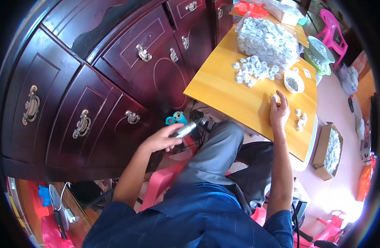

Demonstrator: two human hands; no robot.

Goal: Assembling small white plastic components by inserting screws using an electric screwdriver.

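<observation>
My left hand (163, 139) is wrapped round a silver cylindrical tool (185, 130) with a black end, which looks like an electric screwdriver. It is held beside my knee, off the table's near left edge. On the wooden table my right hand (279, 110) has a small white plastic part (275, 97) at its thumb and fingertips. Just beyond that hand stands a white bowl (301, 84) of small grey metal pieces, likely screws. A loose heap of white round parts (256, 68) lies farther back. Several more white parts (300, 120) are right of my wrist.
A large clear bin (295, 39) full of white parts stands at the table's back. Dark wooden cabinets (132, 70) line the left. To the right, a cardboard box (322, 155) of white parts sits on the floor, with stacked basins (324, 51) and a pink chair (334, 31) farther off.
</observation>
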